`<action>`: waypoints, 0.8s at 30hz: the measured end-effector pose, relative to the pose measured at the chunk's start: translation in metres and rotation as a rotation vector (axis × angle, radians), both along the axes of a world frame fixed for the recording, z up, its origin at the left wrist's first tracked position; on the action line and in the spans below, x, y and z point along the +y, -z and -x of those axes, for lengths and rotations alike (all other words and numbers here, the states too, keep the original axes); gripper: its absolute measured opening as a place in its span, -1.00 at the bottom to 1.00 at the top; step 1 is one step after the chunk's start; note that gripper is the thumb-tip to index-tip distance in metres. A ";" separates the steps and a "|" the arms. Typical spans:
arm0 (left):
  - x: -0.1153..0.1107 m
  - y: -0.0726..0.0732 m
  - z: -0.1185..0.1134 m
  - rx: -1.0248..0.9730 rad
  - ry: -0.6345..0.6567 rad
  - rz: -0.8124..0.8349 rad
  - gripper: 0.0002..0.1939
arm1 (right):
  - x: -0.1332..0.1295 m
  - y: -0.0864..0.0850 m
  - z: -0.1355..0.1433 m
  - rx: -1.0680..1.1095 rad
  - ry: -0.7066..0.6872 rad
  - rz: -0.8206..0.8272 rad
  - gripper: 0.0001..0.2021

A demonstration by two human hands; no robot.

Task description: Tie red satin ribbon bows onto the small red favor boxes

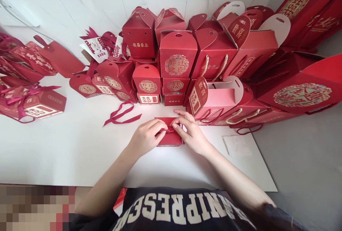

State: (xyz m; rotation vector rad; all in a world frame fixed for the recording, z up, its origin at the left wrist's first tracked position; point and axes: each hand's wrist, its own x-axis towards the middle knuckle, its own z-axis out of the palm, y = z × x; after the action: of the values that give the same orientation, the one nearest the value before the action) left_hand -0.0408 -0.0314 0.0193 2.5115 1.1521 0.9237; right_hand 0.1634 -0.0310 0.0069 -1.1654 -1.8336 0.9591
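Observation:
A small red gift box (169, 140) sits on the white table in front of me, with a dark red ribbon (170, 129) across its top. My left hand (146, 135) is at the box's left side, its thumb and fingers pinched on the ribbon. From the right, my right hand (188, 129) pinches the ribbon too with thumb and index finger, the other fingers raised. The fingertips of both hands are close together over the box and hide part of the ribbon. A loose ribbon (121, 115) lies on the table to the left, touched by neither hand.
Red gift boxes (175, 53) stand stacked along the tiled wall behind my hands. A pink-sided open box (220, 97) is close to my right hand. At the far left lies a ribbon-tied box (45, 103). The white table (66, 149) ends at a front edge near my body.

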 end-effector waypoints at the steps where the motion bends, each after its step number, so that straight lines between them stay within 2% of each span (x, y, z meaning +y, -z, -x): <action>1: 0.000 0.001 0.001 -0.011 0.009 -0.008 -0.84 | 0.000 0.001 0.001 0.026 -0.018 0.048 -0.81; 5: 0.000 0.004 0.002 0.028 0.010 -0.022 -0.85 | 0.003 0.001 0.002 0.141 -0.093 0.179 -0.84; 9: 0.001 0.004 0.000 0.033 -0.016 -0.008 -0.87 | 0.008 0.001 0.003 0.228 -0.074 0.254 -0.86; 11: 0.000 0.001 -0.002 0.012 -0.056 -0.006 -0.90 | 0.009 0.002 0.004 0.253 -0.048 0.275 -0.85; 15: -0.007 -0.013 -0.002 0.006 -0.200 0.037 -0.81 | 0.009 0.002 0.004 0.266 -0.036 0.294 -0.81; 18: -0.011 -0.020 0.001 0.019 -0.245 0.102 -0.85 | 0.009 0.002 0.003 0.266 -0.040 0.307 -0.82; 24: -0.010 -0.013 0.008 -0.011 -0.241 0.116 -0.89 | 0.009 0.000 0.004 0.252 -0.042 0.315 -0.85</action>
State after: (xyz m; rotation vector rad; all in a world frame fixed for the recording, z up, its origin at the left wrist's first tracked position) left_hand -0.0487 -0.0410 0.0326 2.3093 1.4846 0.8960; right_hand 0.1598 -0.0220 0.0065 -1.1319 -1.5483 1.3896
